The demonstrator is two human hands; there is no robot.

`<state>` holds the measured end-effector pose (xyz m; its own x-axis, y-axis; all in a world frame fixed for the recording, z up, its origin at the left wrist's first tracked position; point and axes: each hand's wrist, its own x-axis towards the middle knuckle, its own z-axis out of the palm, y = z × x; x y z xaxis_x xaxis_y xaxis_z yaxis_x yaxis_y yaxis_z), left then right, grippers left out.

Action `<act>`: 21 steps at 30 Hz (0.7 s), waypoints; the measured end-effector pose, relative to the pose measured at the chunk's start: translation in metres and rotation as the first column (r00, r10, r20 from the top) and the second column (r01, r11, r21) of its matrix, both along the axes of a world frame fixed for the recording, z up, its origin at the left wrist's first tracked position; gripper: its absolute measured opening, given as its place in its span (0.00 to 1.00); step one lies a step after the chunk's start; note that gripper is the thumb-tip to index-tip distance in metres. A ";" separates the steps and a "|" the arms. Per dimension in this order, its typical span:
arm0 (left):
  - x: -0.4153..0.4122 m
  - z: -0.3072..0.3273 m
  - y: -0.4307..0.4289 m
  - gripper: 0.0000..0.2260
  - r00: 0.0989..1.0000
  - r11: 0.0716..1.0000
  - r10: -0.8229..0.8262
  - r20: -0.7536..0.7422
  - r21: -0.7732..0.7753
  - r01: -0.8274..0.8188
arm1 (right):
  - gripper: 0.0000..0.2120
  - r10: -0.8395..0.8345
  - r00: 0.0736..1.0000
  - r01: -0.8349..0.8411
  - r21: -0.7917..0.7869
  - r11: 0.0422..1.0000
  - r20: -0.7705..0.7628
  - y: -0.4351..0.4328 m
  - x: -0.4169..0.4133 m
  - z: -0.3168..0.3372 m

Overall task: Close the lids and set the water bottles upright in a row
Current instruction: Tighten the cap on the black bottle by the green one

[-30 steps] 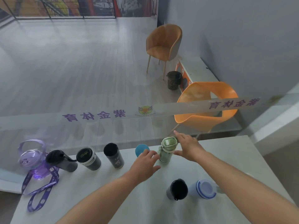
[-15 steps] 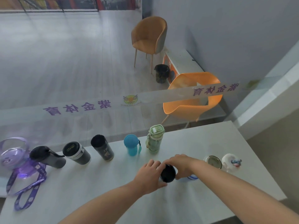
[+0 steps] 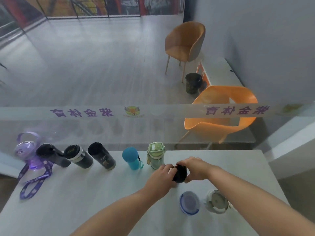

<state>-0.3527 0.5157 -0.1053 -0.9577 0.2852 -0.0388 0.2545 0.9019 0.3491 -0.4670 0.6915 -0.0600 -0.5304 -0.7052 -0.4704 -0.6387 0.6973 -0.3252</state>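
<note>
Both hands on one black bottle (image 3: 179, 173), a bit in from the far edge of the white surface (image 3: 85, 201), right of centre. Left hand (image 3: 161, 178) wraps its left side, fingers (image 3: 166, 167) curled around the body; right hand (image 3: 196, 167) covers the top and right side, fingers closed on it. Lid state of that bottle: cannot tell, hands hide it. Row along the far edge, left to right: purple clear bottle (image 3: 27, 154) with purple lanyard (image 3: 34, 183) trailing toward the near-left corner, black bottle with spout lid (image 3: 51, 155), black tumbler with silver band (image 3: 77, 156), black printed tumbler (image 3: 102, 155), blue bottle (image 3: 132, 158), green bottle with square lid (image 3: 156, 155). All six stand upright, and the held bottle sits just right of the green one, slightly nearer. Two more stand toward the near-right corner, under the right forearm: a bottle with blue-ringed white lid (image 3: 189, 202) and, just beside it on the right, a white bottle with grey round top (image 3: 217, 203). These two are apart from the row, well nearer than it. Glass panel (image 3: 153, 113) with purple lettering runs behind the far edge.
</note>
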 end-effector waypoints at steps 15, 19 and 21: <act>-0.078 0.009 0.032 0.15 0.990 0.982 0.138 -0.031 -0.123 -0.140 | 0.28 -0.068 0.997 0.062 -0.124 0.990 -0.044 0.025 -0.075 -0.021; -0.080 0.008 0.030 0.15 0.990 0.981 0.133 -0.050 -0.138 -0.139 | 0.30 -0.097 0.994 0.090 -0.121 0.989 -0.049 0.023 -0.075 -0.024; -0.081 0.010 0.029 0.15 0.991 0.980 0.123 -0.050 -0.149 -0.129 | 0.30 -0.114 0.993 0.109 -0.119 0.987 -0.038 0.022 -0.074 -0.026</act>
<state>-0.4341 0.5447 -0.0954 -0.9872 0.1558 -0.0327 0.1464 0.9693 0.1977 -0.5407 0.7133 -0.0862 -0.6272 -0.6892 -0.3628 -0.5750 0.7240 -0.3811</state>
